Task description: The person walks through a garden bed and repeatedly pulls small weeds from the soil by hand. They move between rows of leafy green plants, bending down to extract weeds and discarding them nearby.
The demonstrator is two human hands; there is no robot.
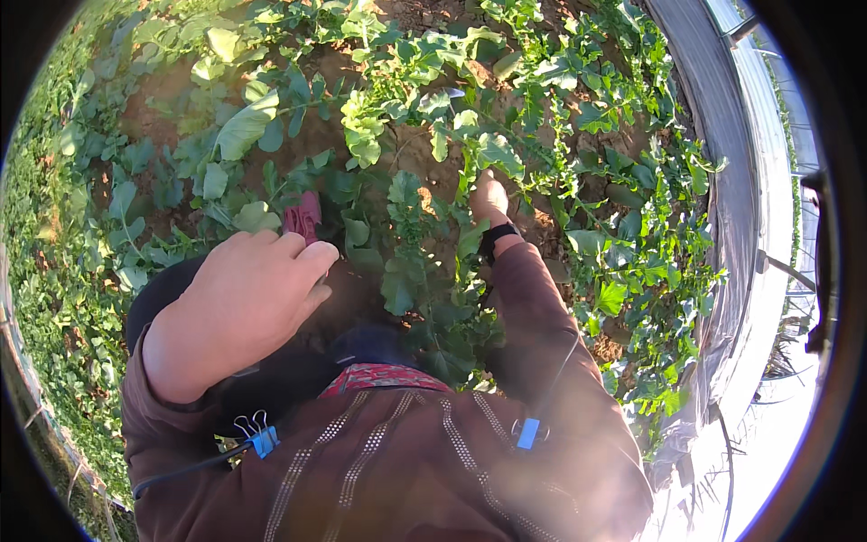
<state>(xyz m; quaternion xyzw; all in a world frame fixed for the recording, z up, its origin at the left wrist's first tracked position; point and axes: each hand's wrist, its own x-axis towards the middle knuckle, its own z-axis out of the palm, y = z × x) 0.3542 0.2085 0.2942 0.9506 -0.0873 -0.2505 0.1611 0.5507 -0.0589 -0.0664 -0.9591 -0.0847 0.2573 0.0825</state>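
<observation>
My left hand is in front of my body at the left, its fingers curled and its back towards the camera. Just beyond its fingers is a dark red item, perhaps a shoe. A small dark edge shows by the thumb, but what it belongs to is hidden. My right hand, with a black band at the wrist, reaches down among leafy green plants in brown soil. Leaves cover part of its fingers, so what they touch cannot be told.
Leafy plants spread over the soil on all sides. Pale plastic sheeting on a frame runs along the right. Blue binder clips hold a black cable on my brown top.
</observation>
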